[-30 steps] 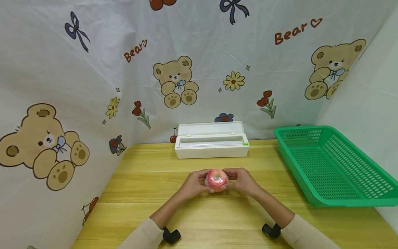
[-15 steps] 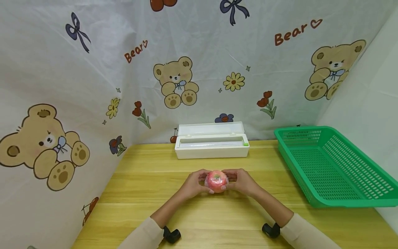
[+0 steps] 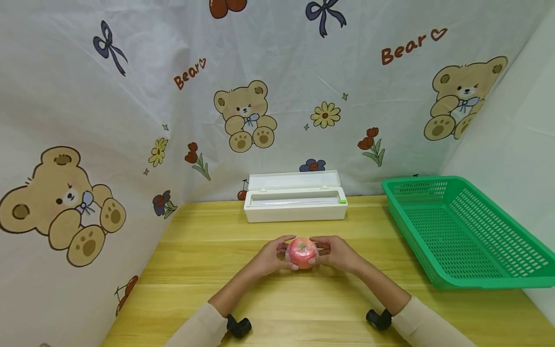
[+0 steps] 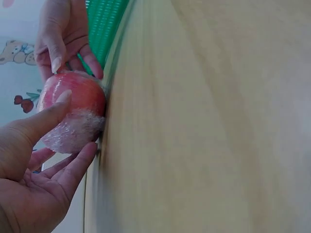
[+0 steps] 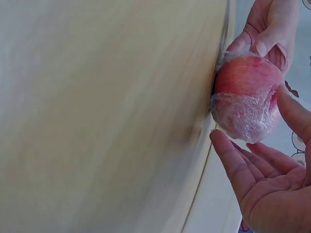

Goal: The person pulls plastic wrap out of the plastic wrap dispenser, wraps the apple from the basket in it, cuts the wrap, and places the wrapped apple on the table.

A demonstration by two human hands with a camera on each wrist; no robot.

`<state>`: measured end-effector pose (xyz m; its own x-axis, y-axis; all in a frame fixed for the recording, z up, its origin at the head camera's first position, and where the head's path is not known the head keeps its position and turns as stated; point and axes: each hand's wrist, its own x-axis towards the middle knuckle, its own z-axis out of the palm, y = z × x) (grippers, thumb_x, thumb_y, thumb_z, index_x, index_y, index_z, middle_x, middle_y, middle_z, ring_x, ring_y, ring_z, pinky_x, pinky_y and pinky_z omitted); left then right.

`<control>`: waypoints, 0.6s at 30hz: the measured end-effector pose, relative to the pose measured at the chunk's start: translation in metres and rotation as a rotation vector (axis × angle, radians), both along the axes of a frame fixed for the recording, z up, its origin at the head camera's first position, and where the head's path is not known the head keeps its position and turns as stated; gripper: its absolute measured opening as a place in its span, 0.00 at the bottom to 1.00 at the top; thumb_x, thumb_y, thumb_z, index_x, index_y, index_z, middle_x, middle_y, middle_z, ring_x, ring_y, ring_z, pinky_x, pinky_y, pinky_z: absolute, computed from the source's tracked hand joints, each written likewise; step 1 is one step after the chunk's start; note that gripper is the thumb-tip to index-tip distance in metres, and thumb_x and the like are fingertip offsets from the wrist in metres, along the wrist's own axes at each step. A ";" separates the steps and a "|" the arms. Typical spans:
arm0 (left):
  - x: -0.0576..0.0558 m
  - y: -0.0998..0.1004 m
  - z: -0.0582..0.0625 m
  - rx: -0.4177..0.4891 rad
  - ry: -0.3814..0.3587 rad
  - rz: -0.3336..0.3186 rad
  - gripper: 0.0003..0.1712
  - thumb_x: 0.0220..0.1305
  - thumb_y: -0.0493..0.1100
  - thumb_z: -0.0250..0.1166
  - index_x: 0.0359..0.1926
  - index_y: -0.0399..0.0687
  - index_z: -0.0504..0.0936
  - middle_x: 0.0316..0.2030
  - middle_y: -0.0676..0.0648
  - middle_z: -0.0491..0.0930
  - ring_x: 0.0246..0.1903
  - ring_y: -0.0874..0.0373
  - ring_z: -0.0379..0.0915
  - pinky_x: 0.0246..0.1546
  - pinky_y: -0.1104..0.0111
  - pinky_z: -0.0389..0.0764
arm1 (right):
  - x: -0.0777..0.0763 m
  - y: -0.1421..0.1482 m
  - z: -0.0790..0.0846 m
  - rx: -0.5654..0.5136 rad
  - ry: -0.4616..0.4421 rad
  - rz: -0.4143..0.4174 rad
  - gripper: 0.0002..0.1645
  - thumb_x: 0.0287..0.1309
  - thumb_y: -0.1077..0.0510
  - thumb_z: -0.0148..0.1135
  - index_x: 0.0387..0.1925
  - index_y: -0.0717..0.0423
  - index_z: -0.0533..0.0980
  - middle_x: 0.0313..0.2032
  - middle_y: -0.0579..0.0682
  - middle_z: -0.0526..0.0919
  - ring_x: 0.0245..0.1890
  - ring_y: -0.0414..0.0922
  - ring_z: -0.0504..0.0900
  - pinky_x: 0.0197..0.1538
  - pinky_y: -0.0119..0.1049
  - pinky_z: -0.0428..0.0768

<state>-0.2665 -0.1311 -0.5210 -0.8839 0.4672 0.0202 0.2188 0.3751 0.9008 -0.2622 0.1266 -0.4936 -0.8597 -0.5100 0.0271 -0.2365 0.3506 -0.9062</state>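
Note:
A red apple [image 3: 302, 253] wrapped in clear cling film sits stem up on the wooden table, between both hands. From the left side my left hand [image 3: 270, 256] holds it, thumb at the front and fingers toward the back. My right hand [image 3: 337, 253] holds the opposite side in the same way. In the left wrist view the film on the apple [image 4: 75, 109] is bunched and wrinkled at the side near the left palm. The right wrist view shows similar crumpled film on the apple [image 5: 248, 97], with the right thumb against it.
Behind the apple stands a white cling film box [image 3: 296, 211], lid raised, with a roll inside and a small green piece at its right end. A green perforated basket [image 3: 407, 236] stands at the right. A bear-print curtain [image 3: 286, 72] closes off the back and left.
Both hands stay around the apple, with hardly any motion. The head view has shifted very slightly; the box and basket have not moved.

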 end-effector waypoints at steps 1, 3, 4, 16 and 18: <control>-0.001 -0.001 0.001 0.000 -0.006 -0.010 0.50 0.52 0.41 0.81 0.74 0.47 0.67 0.60 0.42 0.78 0.61 0.45 0.75 0.64 0.53 0.75 | 0.001 0.001 0.002 0.012 0.002 -0.004 0.40 0.58 0.60 0.75 0.66 0.75 0.68 0.59 0.70 0.78 0.56 0.63 0.81 0.54 0.46 0.84; -0.002 -0.005 0.004 0.000 -0.018 -0.029 0.52 0.54 0.41 0.80 0.76 0.45 0.64 0.60 0.41 0.78 0.61 0.45 0.75 0.64 0.52 0.75 | 0.002 0.003 0.009 0.046 0.016 -0.018 0.39 0.60 0.61 0.73 0.67 0.74 0.68 0.60 0.71 0.77 0.56 0.63 0.82 0.54 0.47 0.84; -0.003 -0.008 0.005 0.003 -0.016 -0.038 0.52 0.54 0.41 0.80 0.76 0.44 0.63 0.60 0.40 0.78 0.61 0.44 0.75 0.64 0.52 0.75 | 0.002 0.004 0.014 0.064 0.024 -0.031 0.38 0.60 0.60 0.72 0.67 0.74 0.68 0.61 0.71 0.76 0.55 0.63 0.82 0.54 0.48 0.84; -0.012 -0.047 0.044 0.015 0.039 0.019 0.33 0.71 0.50 0.67 0.73 0.49 0.70 0.62 0.36 0.76 0.61 0.44 0.75 0.52 0.55 0.84 | 0.000 0.042 0.085 0.165 0.183 -0.074 0.34 0.73 0.50 0.60 0.68 0.70 0.69 0.65 0.67 0.74 0.59 0.62 0.80 0.56 0.53 0.83; -0.013 -0.055 0.053 0.014 0.058 0.040 0.30 0.72 0.49 0.65 0.72 0.49 0.71 0.61 0.38 0.77 0.60 0.45 0.75 0.49 0.57 0.86 | 0.000 0.050 0.096 0.186 0.206 -0.085 0.34 0.74 0.49 0.58 0.68 0.69 0.69 0.65 0.68 0.73 0.60 0.63 0.79 0.57 0.55 0.82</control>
<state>-0.2799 -0.1860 -0.4682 -0.8992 0.4304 0.0780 0.2557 0.3726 0.8921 -0.2621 0.1764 -0.3977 -0.8858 -0.4487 0.1182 -0.3714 0.5329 -0.7603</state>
